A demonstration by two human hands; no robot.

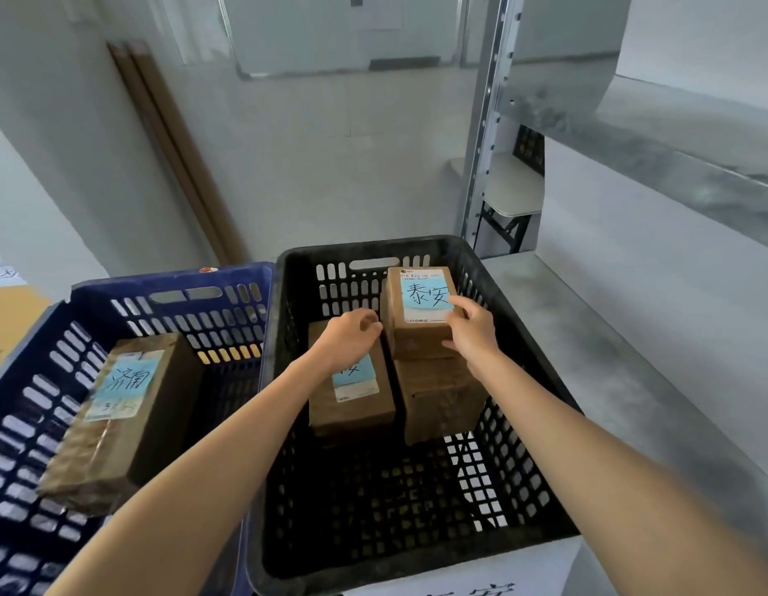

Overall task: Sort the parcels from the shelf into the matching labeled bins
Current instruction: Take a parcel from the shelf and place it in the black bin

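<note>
A black bin (519, 294) holds three brown parcels. The top parcel (416, 333), with a blue handwritten label, sits stacked on a second parcel (442, 397) at the bin's back right. My right hand (470, 331) grips the top parcel's right side, thumb on its label. My left hand (352, 335) hovers with loosely curled fingers beside that parcel's left edge, above a third labelled parcel (352, 402). Whether it touches the top parcel I cannot tell. A blue bin (171, 286) on the left holds one long brown parcel (124, 419) with a blue label.
A grey metal shelf (657, 320) runs along the right, with an upright post (481, 135) behind the black bin. Wooden strips (171, 144) lean against the wall at the back left. A white label (459, 587) hangs on the black bin's front.
</note>
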